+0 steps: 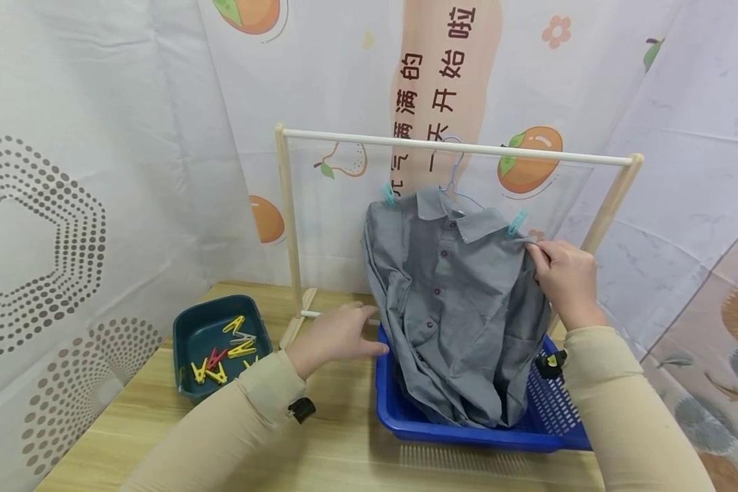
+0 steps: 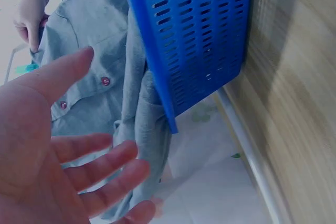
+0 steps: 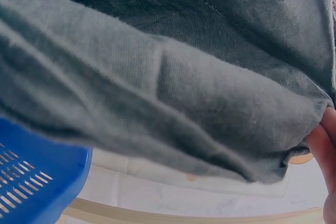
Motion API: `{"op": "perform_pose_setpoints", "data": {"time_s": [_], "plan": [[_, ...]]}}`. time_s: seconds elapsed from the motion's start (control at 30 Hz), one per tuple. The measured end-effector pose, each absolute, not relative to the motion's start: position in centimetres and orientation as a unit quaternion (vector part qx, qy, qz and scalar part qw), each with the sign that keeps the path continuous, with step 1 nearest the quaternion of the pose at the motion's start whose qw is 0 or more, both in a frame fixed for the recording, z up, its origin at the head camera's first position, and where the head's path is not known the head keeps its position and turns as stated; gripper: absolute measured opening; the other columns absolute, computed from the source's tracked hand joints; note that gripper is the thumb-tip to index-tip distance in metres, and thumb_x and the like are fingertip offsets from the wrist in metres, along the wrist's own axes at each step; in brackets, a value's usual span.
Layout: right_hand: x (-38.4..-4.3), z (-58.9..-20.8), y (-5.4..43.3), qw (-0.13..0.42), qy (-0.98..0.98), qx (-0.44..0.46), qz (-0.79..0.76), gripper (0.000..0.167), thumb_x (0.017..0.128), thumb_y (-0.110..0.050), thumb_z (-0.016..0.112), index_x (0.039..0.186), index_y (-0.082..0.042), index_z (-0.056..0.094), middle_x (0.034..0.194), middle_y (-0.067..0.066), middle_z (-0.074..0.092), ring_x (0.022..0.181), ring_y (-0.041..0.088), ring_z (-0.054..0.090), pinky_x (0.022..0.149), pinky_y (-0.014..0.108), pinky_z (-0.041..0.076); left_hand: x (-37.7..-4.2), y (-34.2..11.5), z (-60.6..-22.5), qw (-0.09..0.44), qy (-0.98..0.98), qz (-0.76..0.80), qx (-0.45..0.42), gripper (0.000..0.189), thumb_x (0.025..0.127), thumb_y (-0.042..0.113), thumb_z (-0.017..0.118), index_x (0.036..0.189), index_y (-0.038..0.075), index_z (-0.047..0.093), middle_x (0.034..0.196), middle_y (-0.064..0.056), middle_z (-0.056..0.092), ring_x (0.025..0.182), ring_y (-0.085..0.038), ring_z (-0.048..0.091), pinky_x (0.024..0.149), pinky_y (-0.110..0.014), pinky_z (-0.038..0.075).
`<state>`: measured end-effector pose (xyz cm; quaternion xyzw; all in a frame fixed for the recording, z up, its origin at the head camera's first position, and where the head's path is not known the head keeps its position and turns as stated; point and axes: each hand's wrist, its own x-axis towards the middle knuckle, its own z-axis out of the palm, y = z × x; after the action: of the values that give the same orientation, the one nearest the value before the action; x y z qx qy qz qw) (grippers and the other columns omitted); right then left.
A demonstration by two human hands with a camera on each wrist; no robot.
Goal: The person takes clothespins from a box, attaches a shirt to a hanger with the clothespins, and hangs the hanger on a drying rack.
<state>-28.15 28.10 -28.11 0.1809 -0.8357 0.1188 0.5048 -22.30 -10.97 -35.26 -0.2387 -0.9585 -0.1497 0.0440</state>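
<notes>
A grey button-up shirt (image 1: 467,294) hangs on a light blue hanger (image 1: 454,172) hooked over the white rod. Its lower part hangs down into a blue basket (image 1: 467,434). One teal clothespin (image 1: 389,194) clips the shoulder at left, and another teal clothespin (image 1: 517,223) clips the shoulder at right. Just outside that second clip, my right hand (image 1: 566,281) pinches the shirt's shoulder cloth between thumb and fingers. My left hand (image 1: 339,336) is beside the shirt's left side; in the left wrist view its fingers (image 2: 113,163) are spread, holding nothing.
A wooden-post rack with a white rod (image 1: 369,140) stands on the wooden table (image 1: 338,437). At left sits a dark green tub (image 1: 187,321) with several yellow, red and grey clothespins (image 1: 241,349). Printed curtains (image 1: 129,102) close off the back and sides.
</notes>
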Motion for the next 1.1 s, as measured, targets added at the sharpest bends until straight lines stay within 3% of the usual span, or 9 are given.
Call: {"op": "perform_pose_setpoints", "data": {"time_s": [0.4,0.63,1.1], "plan": [[-28.4,-27.9,28.9,0.482,-0.848,0.182,0.124,0.04,0.1,-0.015,0.068,0.061,-0.01,0.059,0.059,0.009,0.059,0.052,0.029,0.056,0.053,0.049,0.047,-22.5,-10.6,-33.6,0.075,-0.939,-0.127,-0.31,0.103,0.078,0.067,0.078,0.161,0.023,0.035,0.154,-0.006,0.039,0.136,-0.028,0.043,0.106,-0.046,0.044],[-28.7,-27.6,29.4,0.46,-0.86,0.174,0.134,0.025,0.1,-0.015,0.068,0.08,-0.002,0.075,0.065,0.013,0.064,0.055,0.031,0.06,0.059,0.053,0.049,-22.7,-10.4,-32.5,0.083,-0.919,-0.098,-0.374,0.108,0.077,0.065,0.081,0.163,0.029,0.027,0.164,-0.008,0.025,0.144,-0.034,0.035,0.111,-0.055,0.038],[-29.1,-27.4,29.8,0.43,-0.877,0.163,0.139,0.031,0.101,-0.021,0.066,0.074,-0.009,0.072,0.061,0.004,0.062,0.055,0.027,0.06,0.061,0.051,0.048,-22.8,-7.5,-31.6,0.05,-0.896,-0.022,-0.441,0.12,0.071,0.064,0.086,0.164,0.038,0.014,0.17,-0.002,0.007,0.151,-0.031,0.019,0.111,-0.072,0.025]]}}
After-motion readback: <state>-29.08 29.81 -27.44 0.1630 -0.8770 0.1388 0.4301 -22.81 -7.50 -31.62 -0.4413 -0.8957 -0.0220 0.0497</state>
